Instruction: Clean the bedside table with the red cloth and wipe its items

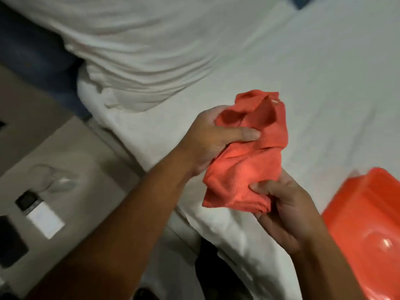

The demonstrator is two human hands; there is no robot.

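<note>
The red cloth (249, 161) hangs crumpled in the air above the white bed, held by both hands. My left hand (212, 139) grips its upper part with the thumb pressed across the fabric. My right hand (283, 211) pinches its lower hem from below. The beige bedside table (91, 191) lies at the lower left, well away from the cloth. On it rest a clear glass (52, 178), a small white and black device (39, 215) and a dark phone (10, 241) at the left edge.
A white pillow (140, 50) and white sheet (313, 83) fill the upper and right view. A red plastic basin (368, 230) sits on the bed at the lower right. A dark gap runs between bed and table near the bottom.
</note>
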